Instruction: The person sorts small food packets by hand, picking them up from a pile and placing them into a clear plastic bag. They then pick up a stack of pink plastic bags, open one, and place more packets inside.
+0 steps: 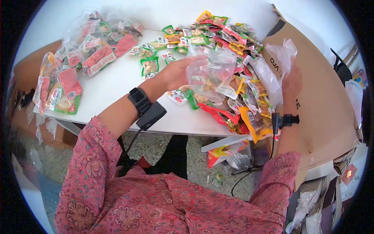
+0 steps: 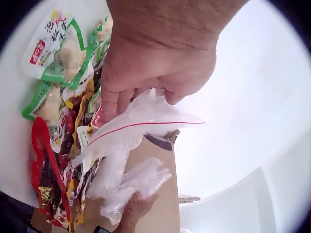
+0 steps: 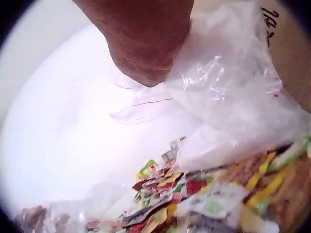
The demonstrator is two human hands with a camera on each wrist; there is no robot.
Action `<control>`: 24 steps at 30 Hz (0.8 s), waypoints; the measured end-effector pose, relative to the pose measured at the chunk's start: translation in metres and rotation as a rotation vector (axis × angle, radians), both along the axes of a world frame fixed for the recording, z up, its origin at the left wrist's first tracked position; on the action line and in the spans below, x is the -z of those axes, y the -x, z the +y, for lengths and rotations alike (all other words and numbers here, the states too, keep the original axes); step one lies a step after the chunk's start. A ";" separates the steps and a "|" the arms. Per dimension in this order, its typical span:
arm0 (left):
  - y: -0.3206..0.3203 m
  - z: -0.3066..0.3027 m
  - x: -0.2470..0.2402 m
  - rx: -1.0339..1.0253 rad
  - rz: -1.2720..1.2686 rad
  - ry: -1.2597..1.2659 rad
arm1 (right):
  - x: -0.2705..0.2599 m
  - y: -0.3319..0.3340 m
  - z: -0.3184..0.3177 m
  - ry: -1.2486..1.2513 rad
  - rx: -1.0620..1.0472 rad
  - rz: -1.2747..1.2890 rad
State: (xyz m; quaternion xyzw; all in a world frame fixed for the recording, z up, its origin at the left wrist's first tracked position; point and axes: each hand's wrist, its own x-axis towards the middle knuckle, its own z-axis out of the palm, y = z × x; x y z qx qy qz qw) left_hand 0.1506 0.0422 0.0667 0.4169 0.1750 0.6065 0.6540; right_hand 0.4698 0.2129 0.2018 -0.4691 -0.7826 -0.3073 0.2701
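Note:
My left hand (image 1: 180, 73) grips a clear zip bag (image 1: 212, 74) by its edge, above the heap of snack packets. A red line runs along the bag's mouth in the left wrist view, where my left fingers (image 2: 111, 103) curl behind the plastic. Off to the right, my right hand (image 1: 291, 86) holds a bunch of clear plastic bags (image 1: 268, 80) beside the cardboard box. Those bags (image 3: 228, 92) spread out below the hand in the right wrist view, and its fingertips are hidden. Small sealed snack packets (image 1: 233, 37) in green, yellow and red lie piled beneath both hands.
Filled clear bags of packets (image 1: 99, 58) stand on the white table (image 1: 113, 91) at the left. A large cardboard box (image 1: 319, 105) borders the table's right side. Below the front edge sits an open drawer-like tray (image 1: 228, 150) with wrappers. A cable (image 1: 237, 183) hangs near it.

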 end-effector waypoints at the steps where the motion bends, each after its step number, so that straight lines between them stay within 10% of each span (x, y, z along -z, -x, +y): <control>1: 0.005 -0.008 -0.001 -0.001 0.003 -0.001 | -0.003 -0.004 0.012 -0.100 -0.072 0.021; 7: 0.063 -0.046 -0.007 -0.264 0.094 -0.124 | 0.043 0.002 0.038 0.344 0.277 -0.314; 12: 0.107 -0.064 -0.009 -0.436 0.080 -0.143 | 0.027 0.001 0.029 0.335 0.035 -0.073; 18: 0.132 -0.089 -0.012 -0.502 0.029 -0.186 | 0.060 0.002 -0.013 0.157 -0.087 -0.508; 24: 0.154 -0.127 -0.004 -0.569 0.046 -0.146 | 0.067 0.008 0.015 0.283 0.331 -0.544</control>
